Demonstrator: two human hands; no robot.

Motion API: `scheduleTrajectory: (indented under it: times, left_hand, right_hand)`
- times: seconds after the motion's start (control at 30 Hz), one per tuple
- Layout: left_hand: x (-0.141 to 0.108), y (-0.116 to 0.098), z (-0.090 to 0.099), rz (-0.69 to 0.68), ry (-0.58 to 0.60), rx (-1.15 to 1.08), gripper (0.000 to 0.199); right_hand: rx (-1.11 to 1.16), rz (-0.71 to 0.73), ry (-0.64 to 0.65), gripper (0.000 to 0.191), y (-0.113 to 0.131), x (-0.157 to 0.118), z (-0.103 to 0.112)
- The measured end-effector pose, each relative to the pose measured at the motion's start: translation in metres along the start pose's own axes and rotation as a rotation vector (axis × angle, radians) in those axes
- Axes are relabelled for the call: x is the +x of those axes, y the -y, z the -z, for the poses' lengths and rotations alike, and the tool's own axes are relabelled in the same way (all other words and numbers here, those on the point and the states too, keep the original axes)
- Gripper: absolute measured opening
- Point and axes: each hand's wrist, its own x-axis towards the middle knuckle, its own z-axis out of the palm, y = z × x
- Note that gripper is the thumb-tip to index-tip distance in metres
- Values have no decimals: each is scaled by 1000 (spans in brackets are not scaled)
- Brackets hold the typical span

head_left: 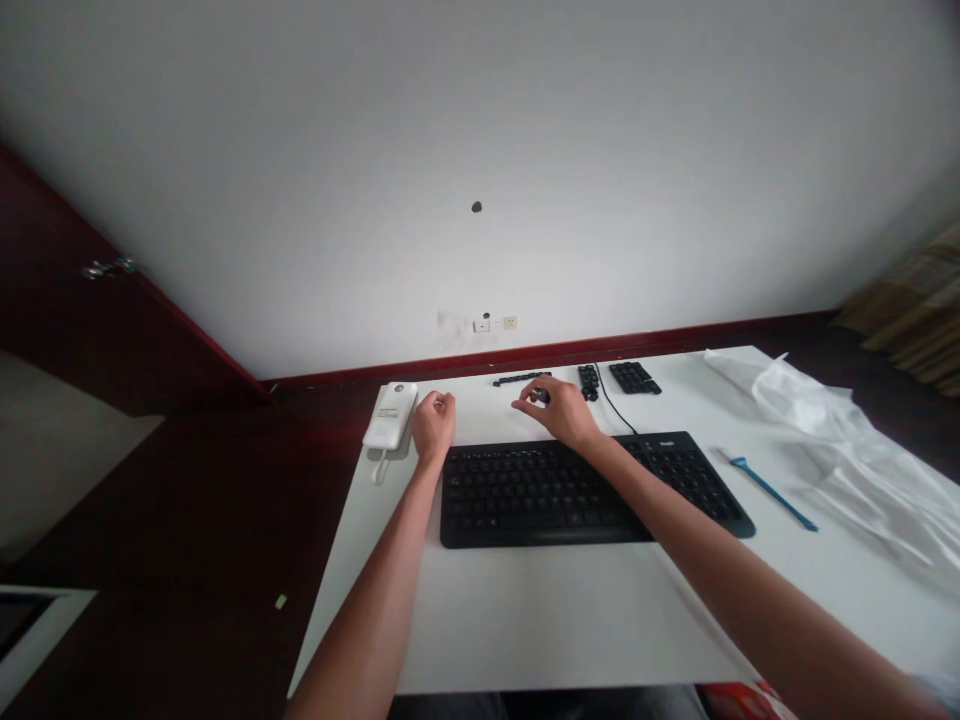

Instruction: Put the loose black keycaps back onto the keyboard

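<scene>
My left hand (435, 425) is closed, its fingers curled in, just left of the keyboard's upper left corner. Whatever it holds, if anything, is hidden. My right hand (566, 412) hovers over the keyboard's back edge, thumb and forefinger bent toward each other in a pinch. A small dark piece shows inside that finger loop; whether it is held or lies behind cannot be told. Under my right forearm lies a black keyboard (517, 490). Behind it are a row of loose black keycaps (517, 379), a second group of keycaps (589, 380) and a block of keycaps (634, 378).
A white handheld device (391, 415) with a wrist strap lies at the table's left edge. On the right are a blue-handled brush (772, 492) and a crumpled white sheet (840, 430). The keyboard cable (611, 398) runs backward on the white table (517, 620). A wall stands behind.
</scene>
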Motion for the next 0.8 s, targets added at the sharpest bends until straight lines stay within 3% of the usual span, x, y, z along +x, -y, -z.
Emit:
scheduleTrajectory:
  times: [0.1, 0.3, 0.57, 0.8]
  left_hand:
    - [0, -2, 0, 10, -3, 23, 27]
    - [-1, -4, 1, 41, 2, 58, 26]
    - [-2, -4, 0, 23, 1, 96, 26]
    - [-2, -5, -1, 41, -3, 115, 25]
  right_hand:
    - [-162, 86, 111, 17, -11, 34, -2]
    - [-399, 110, 362, 30, -33, 82, -20]
    - [-464, 174, 464, 31, -43, 98, -33]
    - [-540, 184, 528, 20, -27, 102, -43]
